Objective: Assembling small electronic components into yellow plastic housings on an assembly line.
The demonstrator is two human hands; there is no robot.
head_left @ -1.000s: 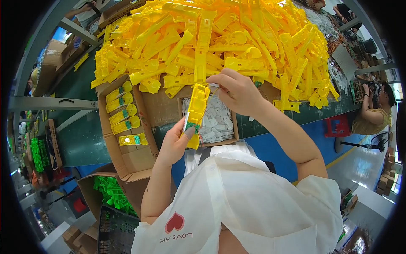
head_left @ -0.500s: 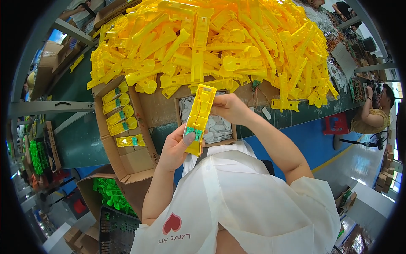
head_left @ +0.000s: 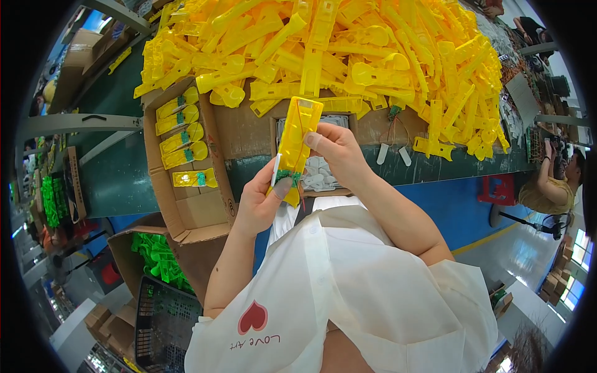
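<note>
A long yellow plastic housing (head_left: 300,127) is held upright in front of my chest, its hollow side toward me. My left hand (head_left: 259,198) grips its lower end, thumb pressed over a small green circuit board (head_left: 287,176) seated there. A thin white plastic piece (head_left: 275,169) shows between the left fingers and the housing's left side. Thin reddish wires run up inside the housing. My right hand (head_left: 337,149) is closed at the housing's right edge, thumb against the inner face near the wires. Whether it also pinches a wire is hidden.
Behind lies a big heap of yellow housings (head_left: 373,74). A carton (head_left: 198,214) at left holds several fitted housings (head_left: 194,179). A small box of white plastic pieces (head_left: 318,177) stands behind my hands. A wired green board (head_left: 394,113) lies right. Green parts (head_left: 158,258) fill a lower-left carton.
My right hand has come lower on the housing, its thumb now on the front inner face. The left hand keeps its hold. The whole view has shifted slightly.
</note>
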